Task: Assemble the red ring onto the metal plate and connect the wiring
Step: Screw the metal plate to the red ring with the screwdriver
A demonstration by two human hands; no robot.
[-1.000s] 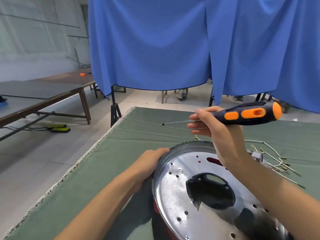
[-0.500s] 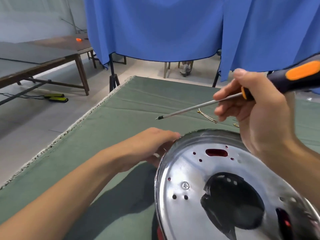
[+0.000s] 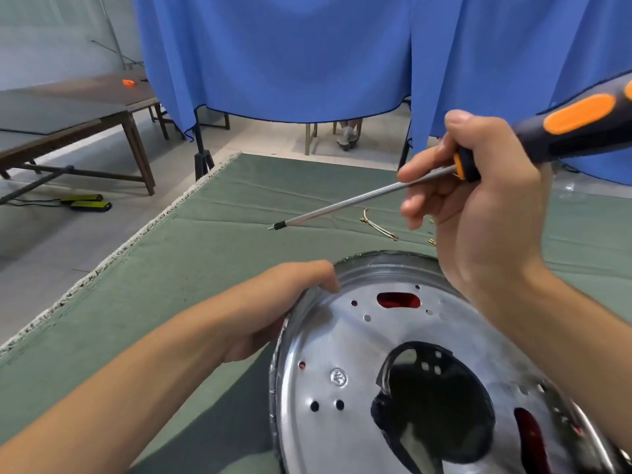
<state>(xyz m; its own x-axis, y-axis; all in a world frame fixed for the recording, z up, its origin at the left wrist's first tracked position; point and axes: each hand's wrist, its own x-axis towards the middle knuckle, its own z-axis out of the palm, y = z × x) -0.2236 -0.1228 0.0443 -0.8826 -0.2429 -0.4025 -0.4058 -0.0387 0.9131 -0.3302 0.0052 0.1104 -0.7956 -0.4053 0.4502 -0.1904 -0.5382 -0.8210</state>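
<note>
Now left-hand fingers (image 3: 321,278) grip the metal plate (image 3: 369,340) rim.

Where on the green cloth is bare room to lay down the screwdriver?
The widest bare patch of green cloth lies between its frayed left edge, the left hand and the metal plate. Right of the screwdriver tip it is crowded: loose wires lie beyond the plate, partly hidden behind the right hand.

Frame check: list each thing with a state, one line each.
left hand: grips the metal plate's rim
right hand: holds the screwdriver, raised
screwdriver: in the air, tip touching nothing
metal plate: tilted, one screw seated
wires: loose on the green mat
</note>
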